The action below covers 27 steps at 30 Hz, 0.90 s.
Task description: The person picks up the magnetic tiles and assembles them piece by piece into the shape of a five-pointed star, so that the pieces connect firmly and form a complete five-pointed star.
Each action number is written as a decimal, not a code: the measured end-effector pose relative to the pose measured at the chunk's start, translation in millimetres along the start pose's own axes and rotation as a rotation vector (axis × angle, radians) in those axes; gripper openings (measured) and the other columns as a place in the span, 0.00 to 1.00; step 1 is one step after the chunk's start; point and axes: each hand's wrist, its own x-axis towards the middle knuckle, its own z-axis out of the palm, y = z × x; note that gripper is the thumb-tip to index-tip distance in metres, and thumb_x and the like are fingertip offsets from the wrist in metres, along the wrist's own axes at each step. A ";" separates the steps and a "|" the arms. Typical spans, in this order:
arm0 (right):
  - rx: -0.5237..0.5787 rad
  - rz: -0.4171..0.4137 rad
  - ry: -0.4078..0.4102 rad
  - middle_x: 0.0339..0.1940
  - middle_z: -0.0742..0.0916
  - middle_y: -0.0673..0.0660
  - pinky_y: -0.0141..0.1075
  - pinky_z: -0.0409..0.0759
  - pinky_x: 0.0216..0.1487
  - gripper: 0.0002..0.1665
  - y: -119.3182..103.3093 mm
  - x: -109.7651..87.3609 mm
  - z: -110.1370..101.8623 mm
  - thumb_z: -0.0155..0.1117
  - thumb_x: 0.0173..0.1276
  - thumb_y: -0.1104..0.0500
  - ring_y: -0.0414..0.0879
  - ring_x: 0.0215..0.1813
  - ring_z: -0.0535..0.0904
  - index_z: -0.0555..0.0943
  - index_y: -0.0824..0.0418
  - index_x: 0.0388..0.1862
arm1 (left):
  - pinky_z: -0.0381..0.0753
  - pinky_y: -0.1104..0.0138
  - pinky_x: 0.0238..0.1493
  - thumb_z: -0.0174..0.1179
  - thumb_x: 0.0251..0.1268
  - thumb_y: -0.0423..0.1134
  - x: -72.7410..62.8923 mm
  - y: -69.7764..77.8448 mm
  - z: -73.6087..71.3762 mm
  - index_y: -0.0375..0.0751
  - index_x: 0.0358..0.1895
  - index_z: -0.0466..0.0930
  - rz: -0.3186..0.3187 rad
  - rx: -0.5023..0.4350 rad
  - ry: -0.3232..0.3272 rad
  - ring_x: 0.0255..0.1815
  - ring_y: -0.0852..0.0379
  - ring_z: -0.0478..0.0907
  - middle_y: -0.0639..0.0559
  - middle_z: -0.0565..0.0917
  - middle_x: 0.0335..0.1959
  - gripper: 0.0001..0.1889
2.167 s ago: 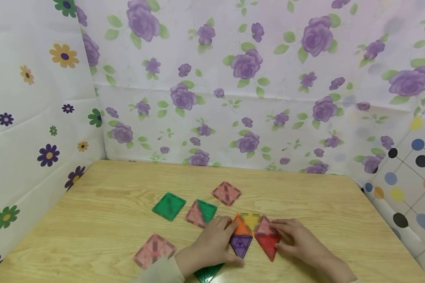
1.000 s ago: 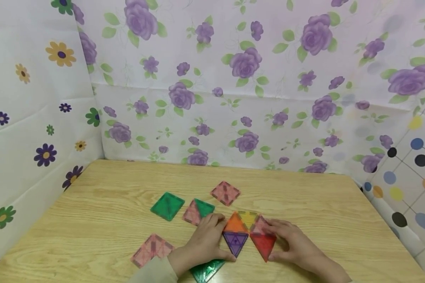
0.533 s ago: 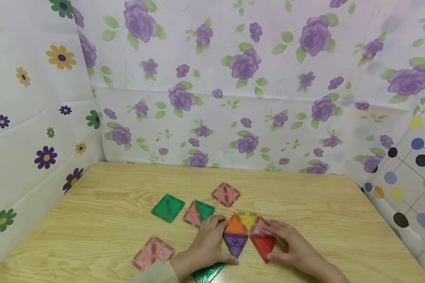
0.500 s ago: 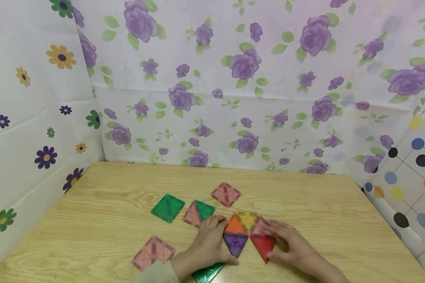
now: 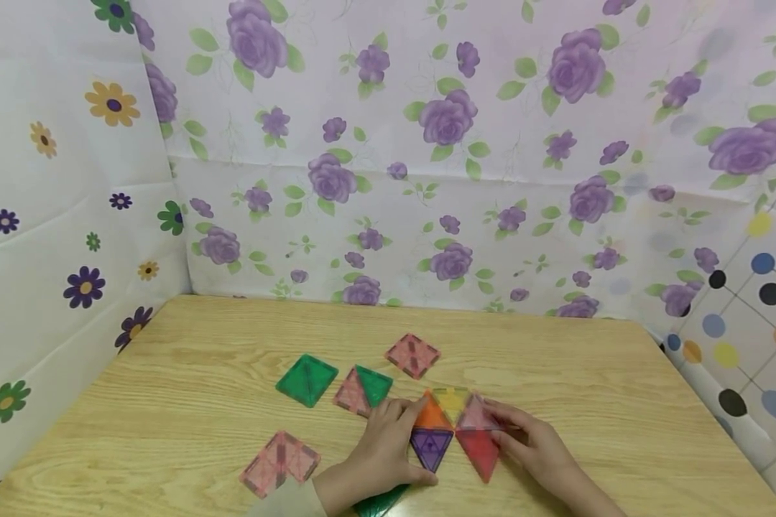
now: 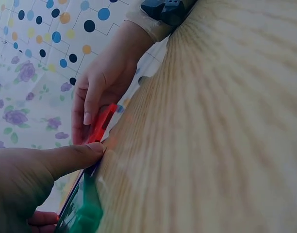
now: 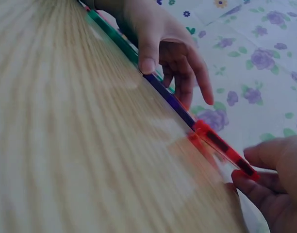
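Observation:
Translucent triangular magnetic tiles form an arch: orange (image 5: 433,413), purple (image 5: 432,446), yellow (image 5: 451,402), pink (image 5: 472,413) and a red magnetic tile (image 5: 477,454). My left hand (image 5: 383,446) grips the orange and purple pair from the left, fingers on the orange tile and thumb at the purple tile's lower tip. On the other side my right hand (image 5: 538,446) pinches the red tile near its upper right corner, fingers over the pink one. In the right wrist view, thumb and fingers hold the red tile's edge (image 7: 221,145). A green tile (image 5: 380,500) lies partly hidden under my left hand.
Left of the arch lie a green diamond (image 5: 307,380), a pink-and-green tile pair (image 5: 362,390) and a pink tile group (image 5: 278,461). Another pink diamond (image 5: 412,355) sits farther back. Patterned cloths (image 5: 388,237) enclose the wooden table (image 5: 187,373) behind and at both sides.
My right thumb has moved up from the red tile's lower tip to its upper right side. My left fingers have shifted right onto the orange tile. The tiles keep their arch shape.

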 end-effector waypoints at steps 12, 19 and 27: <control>-0.091 0.116 0.053 0.55 0.85 0.57 0.27 0.80 0.49 0.24 -5.7 1.9 8.8 0.66 0.64 0.58 0.35 0.53 0.79 0.78 0.57 0.60 | 0.58 0.44 0.70 0.73 0.32 0.68 -0.6 -1.4 1.0 0.35 0.65 0.70 -0.076 0.012 0.003 0.72 0.40 0.56 0.40 0.64 0.70 0.55; -0.092 0.134 0.099 0.54 0.86 0.57 0.28 0.81 0.48 0.23 -6.3 2.0 10.7 0.67 0.64 0.61 0.36 0.53 0.80 0.79 0.57 0.59 | 0.55 0.42 0.71 0.77 0.34 0.61 -1.1 2.0 2.9 0.33 0.65 0.68 -0.078 -0.116 -0.001 0.72 0.39 0.55 0.39 0.63 0.69 0.53; 0.054 0.288 0.109 0.59 0.83 0.56 0.25 0.79 0.50 0.20 -6.0 5.0 10.0 0.63 0.67 0.60 0.36 0.55 0.79 0.80 0.54 0.58 | 0.58 0.45 0.69 0.78 0.35 0.57 -1.5 4.0 5.0 0.35 0.68 0.64 -0.057 -0.064 0.057 0.64 0.43 0.64 0.44 0.73 0.56 0.54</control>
